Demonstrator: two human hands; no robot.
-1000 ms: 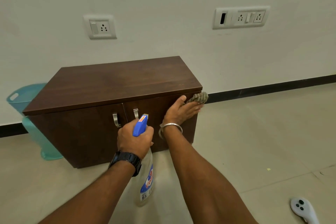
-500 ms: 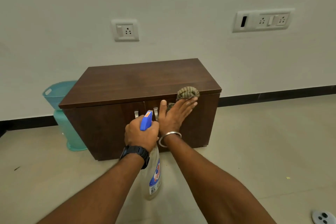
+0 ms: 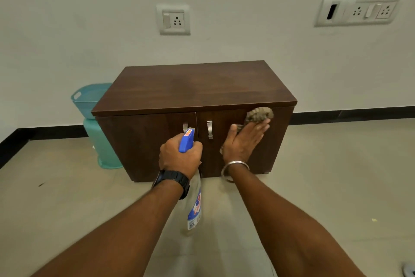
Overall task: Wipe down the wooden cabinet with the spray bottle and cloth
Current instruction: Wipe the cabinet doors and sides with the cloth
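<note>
Gripping the spray bottle (image 3: 195, 207) by its neck, the left hand (image 3: 179, 157) curls tight; the bottle hangs near upright below the fist, blue nozzle toward the cabinet (image 3: 197, 88). The right hand (image 3: 242, 142), fingers straight, presses the cloth (image 3: 259, 115) against the right door's top, bunched beyond the fingertips.

Left wrist: a black watch (image 3: 173, 181) sits snug just behind the left hand (image 3: 179, 157). Its wide, chunky band is ridged in segments and has a dull sheen.
Watch face: turned away from where I stand, so only the band shows.
Right wrist: a thin, round, silver-coloured metal bangle (image 3: 234, 167) hangs loosely just behind the right hand (image 3: 243, 142). It is smooth and plain as far as I can tell.
Left forearm (image 3: 125, 231): bare from the watch to the lower edge of view.
Right forearm (image 3: 280, 220): bare from the bangle to the lower edge of view.
Hands: both bare.
</note>
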